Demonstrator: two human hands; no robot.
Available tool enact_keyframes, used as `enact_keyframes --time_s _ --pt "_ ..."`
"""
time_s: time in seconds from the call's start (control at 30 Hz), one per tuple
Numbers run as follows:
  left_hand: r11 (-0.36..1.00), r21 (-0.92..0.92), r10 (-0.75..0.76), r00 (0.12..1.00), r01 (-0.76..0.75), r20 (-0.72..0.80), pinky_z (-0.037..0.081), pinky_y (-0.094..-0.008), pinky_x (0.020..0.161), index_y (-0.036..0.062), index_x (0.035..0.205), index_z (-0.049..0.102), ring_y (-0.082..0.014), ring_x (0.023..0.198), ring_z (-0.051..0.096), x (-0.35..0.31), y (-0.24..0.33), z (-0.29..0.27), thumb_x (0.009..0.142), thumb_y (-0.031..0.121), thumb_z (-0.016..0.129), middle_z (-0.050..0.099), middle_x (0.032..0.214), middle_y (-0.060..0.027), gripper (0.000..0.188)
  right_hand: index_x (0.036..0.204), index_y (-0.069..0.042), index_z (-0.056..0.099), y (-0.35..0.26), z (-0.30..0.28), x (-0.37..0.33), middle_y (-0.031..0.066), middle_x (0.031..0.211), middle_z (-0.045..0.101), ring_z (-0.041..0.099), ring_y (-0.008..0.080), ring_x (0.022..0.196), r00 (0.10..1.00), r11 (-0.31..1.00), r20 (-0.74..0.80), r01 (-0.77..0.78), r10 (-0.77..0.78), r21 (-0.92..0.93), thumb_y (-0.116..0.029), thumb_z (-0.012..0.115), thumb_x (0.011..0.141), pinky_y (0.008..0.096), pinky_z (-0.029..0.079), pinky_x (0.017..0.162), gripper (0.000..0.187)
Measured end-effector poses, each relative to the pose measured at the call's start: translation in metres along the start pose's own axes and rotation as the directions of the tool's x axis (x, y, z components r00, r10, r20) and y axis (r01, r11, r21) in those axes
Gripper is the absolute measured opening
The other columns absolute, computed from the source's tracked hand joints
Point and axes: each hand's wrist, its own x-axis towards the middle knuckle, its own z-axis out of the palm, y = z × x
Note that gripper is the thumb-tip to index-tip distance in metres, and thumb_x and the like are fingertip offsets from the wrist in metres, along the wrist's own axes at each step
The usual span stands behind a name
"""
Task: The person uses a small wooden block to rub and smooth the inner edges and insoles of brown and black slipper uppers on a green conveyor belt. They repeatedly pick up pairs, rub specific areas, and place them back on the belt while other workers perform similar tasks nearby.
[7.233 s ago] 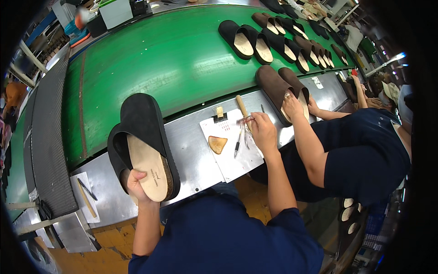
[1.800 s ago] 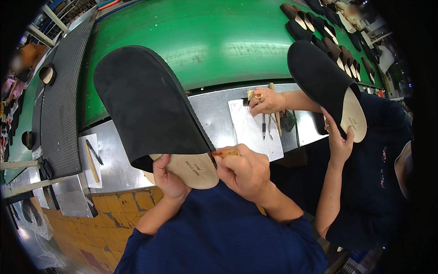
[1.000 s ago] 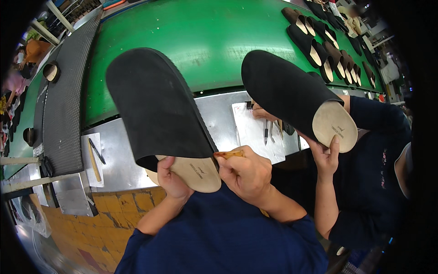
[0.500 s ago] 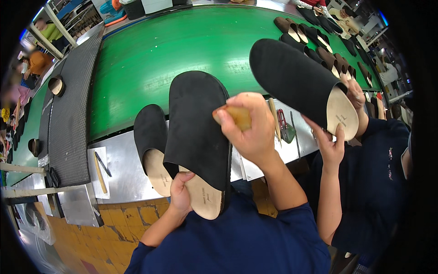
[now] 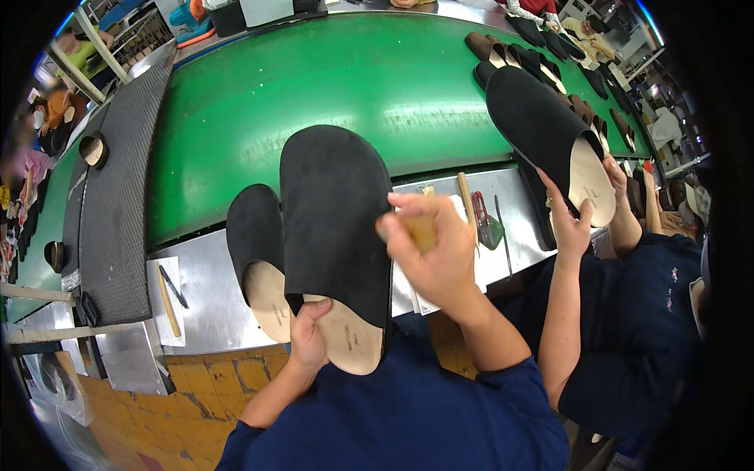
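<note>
A black slip-on clog (image 5: 334,212) with a beige insole is held up in front of me, toe pointing away. My left hand (image 5: 309,337) grips it near the heel opening, thumb over the upper's edge and the other fingers out of sight beneath. Closed round a small amber-yellow block (image 5: 422,230) is my right hand (image 5: 444,255), by the right side of the clog's upper. Whether the block touches the clog I cannot tell. A matching black clog (image 5: 255,228) lies on the metal ledge (image 5: 212,294), just left of the held one.
A green conveyor belt (image 5: 259,118) runs beyond the ledge, with rows of clogs (image 5: 581,110) at far right. A co-worker at right holds a black clog (image 5: 542,118). Red-handled snips (image 5: 481,212), a wooden stick (image 5: 469,200), and paper with a pen (image 5: 174,286) lie on the ledge.
My right hand has shifted slightly right and down beside the clog, still with the block. The co-worker's clog has moved right; another dark shoe now shows below it.
</note>
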Motion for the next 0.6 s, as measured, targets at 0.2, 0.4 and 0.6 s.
enact_keyframes --time_s 0.2,0.4,0.6 --pt "0.998 0.032 0.046 0.999 -0.046 0.006 0.046 -0.0393 0.101 -0.0021 0.131 0.050 -0.0282 0.115 0.061 -0.003 -0.003 -0.001 0.087 0.012 0.047 0.061 0.125 -0.0145 0.046 0.099 -0.001 0.050 -0.001 -0.009 -0.008 0.0176 0.092 0.070 0.070 0.0171 0.082 0.983 0.987 0.114 0.151 -0.143 -0.063 0.003 0.065 0.089 0.0289 0.056 0.071 0.019" --pt "0.994 0.099 0.039 0.999 -0.039 0.000 0.045 -0.0404 0.103 -0.0043 0.131 0.051 -0.0294 0.117 0.060 0.000 -0.006 -0.012 0.086 0.017 0.043 0.061 0.128 -0.0148 0.050 0.097 -0.002 0.054 0.002 -0.001 -0.005 0.0129 0.084 0.071 0.071 0.0230 0.072 0.998 0.997 0.003 0.066 -0.066 0.047 -0.005 0.071 0.085 0.0317 0.055 0.063 0.021" --pt "0.986 0.165 0.039 0.999 -0.036 -0.013 0.046 -0.0405 0.102 -0.0039 0.130 0.052 -0.0291 0.115 0.061 0.001 -0.008 -0.021 0.086 0.019 0.042 0.062 0.127 -0.0146 0.051 0.094 -0.002 0.056 -0.005 0.004 -0.004 0.0134 0.084 0.070 0.072 0.0276 0.088 0.995 0.991 -0.078 -0.046 0.056 0.129 -0.002 0.073 0.080 0.0344 0.056 0.072 0.022"
